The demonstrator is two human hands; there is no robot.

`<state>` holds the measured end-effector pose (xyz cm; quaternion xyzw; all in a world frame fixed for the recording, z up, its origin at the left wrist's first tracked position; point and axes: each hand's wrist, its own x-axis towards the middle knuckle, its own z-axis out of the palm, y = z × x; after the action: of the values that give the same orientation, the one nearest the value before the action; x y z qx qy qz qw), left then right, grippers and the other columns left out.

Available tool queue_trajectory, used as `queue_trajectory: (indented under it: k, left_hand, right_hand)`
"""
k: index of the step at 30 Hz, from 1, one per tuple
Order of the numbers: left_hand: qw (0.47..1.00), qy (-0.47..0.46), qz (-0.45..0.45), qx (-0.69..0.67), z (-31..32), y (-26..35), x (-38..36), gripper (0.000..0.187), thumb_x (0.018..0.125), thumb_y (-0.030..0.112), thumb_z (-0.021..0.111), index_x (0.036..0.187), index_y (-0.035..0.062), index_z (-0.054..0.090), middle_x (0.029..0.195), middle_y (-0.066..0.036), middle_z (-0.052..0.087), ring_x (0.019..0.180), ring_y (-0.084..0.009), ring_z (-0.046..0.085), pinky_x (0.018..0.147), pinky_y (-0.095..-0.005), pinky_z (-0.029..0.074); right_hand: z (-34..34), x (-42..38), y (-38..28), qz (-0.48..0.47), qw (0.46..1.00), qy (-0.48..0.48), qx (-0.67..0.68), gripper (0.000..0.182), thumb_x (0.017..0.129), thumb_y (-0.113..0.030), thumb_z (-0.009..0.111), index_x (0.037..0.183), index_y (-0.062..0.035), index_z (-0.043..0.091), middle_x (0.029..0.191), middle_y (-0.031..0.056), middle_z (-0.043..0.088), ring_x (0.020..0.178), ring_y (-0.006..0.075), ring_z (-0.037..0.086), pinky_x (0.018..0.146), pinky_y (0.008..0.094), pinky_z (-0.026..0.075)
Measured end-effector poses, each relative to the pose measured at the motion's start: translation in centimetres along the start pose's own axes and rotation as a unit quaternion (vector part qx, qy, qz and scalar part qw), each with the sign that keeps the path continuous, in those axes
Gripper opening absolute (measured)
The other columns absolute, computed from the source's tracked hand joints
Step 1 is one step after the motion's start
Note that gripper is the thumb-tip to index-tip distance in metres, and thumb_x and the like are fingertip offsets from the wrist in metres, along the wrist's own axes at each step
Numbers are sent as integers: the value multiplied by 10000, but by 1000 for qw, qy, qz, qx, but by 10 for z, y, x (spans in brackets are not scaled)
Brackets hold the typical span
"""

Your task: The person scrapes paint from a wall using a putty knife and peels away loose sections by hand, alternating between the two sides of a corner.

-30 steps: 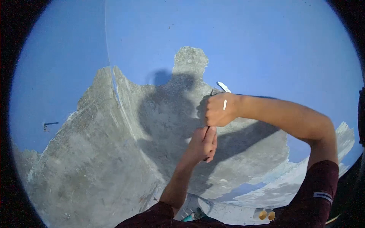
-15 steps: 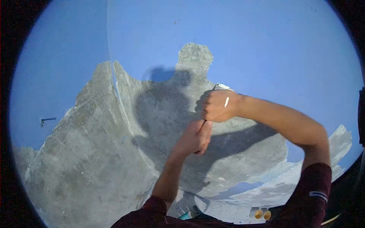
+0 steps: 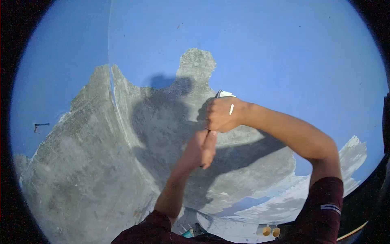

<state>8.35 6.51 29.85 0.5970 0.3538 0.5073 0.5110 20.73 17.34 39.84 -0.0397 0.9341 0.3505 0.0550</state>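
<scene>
My right hand [image 3: 225, 114] is closed, knuckles up, around a scraper in front of the bare grey patch of wall. The flat end of the scraper [image 3: 226, 94] shows above this hand, with white material on it. A white smear marks the back of the hand. Just below, my left hand [image 3: 199, 150] is wrapped round the lower part of the same tool, fingers curled. A small dark end shows beneath it. The hands nearly touch, and most of the handle is hidden inside them.
Blue paint [image 3: 284, 61] covers the upper wall, with ragged edges round the grey plaster [image 3: 85, 175]. A corner line runs down left of centre. A small hook [image 3: 42, 125] sticks out at left. Low down are two round yellowish things [image 3: 271, 231] and a teal object [image 3: 188, 233].
The view has shifted slightly, so the wall and both arms sit a little further left. Both hands keep their grip on the scraper, which looks slightly more upright.
</scene>
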Motion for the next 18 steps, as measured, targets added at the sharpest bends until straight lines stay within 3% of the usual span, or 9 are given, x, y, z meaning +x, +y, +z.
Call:
queue_trajectory:
  k: [2, 5, 6, 8, 10, 12, 14, 18]
  left_hand:
    - [999, -6, 30, -37, 16, -8, 2, 418, 1013, 325, 375, 728, 29, 452, 502, -25, 430, 337, -99, 416, 303, -279, 339]
    - [997, -25, 42, -60, 1, -13, 6, 431, 1014, 330, 377, 724, 21, 449, 501, -33, 427, 333, -105, 417, 296, -278, 332]
    - [998, -42, 26, -47, -7, -13, 8, 438, 1014, 334, 379, 720, 17, 448, 499, -35, 421, 331, -108, 416, 292, -279, 328]
    - [997, -58, 38, -20, -13, -10, 13, 449, 1013, 354, 385, 717, 21, 448, 495, -30, 413, 332, -108, 417, 292, -280, 330]
    - [998, -45, 29, -34, -5, -7, 9, 390, 1009, 244, 379, 702, 17, 453, 468, -24, 435, 327, -99, 422, 297, -275, 333]
    - [997, -23, 52, -55, 17, -13, 12, 381, 1008, 245, 383, 719, 8, 453, 469, -24, 435, 338, -101, 437, 309, -277, 341]
    - [996, 11, 72, -47, 24, 11, 27, 388, 1023, 297, 357, 757, 24, 434, 487, -23, 394, 334, -103, 387, 300, -283, 331]
    - [995, -24, 93, -24, 10, 41, 41, 365, 1025, 281, 354, 775, 26, 432, 493, -20, 394, 339, -99, 389, 301, -280, 318]
  right_hand:
    - [-8, -5, 5, -75, 994, -74, 5, 163, 687, -177, 580, 580, -68, 636, 611, 100, 637, 625, 289, 666, 534, 396, 529]
    - [-10, 0, 3, -55, 989, -136, 1, 150, 683, -180, 584, 626, -44, 611, 608, 75, 600, 648, 246, 629, 585, 376, 514]
    - [-6, 3, 1, -56, 989, -140, 2, 150, 683, -180, 584, 626, -44, 611, 608, 75, 600, 648, 246, 629, 585, 376, 514]
    - [3, 5, 2, -3, 1000, -24, -11, 161, 691, -180, 588, 580, -74, 638, 593, 98, 635, 615, 293, 664, 513, 401, 524]
    - [-4, -4, 5, -28, 997, -60, -25, 158, 689, -178, 592, 579, -74, 638, 594, 101, 635, 612, 292, 663, 509, 401, 521]
    - [-16, -6, 9, -66, 994, -84, -26, 155, 686, -177, 595, 578, -74, 638, 595, 104, 636, 609, 291, 662, 506, 400, 519]
    - [-37, -13, 32, -65, 984, -164, -35, 138, 657, -191, 608, 634, -56, 598, 625, 78, 597, 661, 263, 620, 644, 380, 505]
    - [-59, -19, 50, -14, 992, -102, -68, 138, 658, -196, 606, 640, -60, 590, 643, 78, 594, 691, 260, 620, 673, 367, 505]
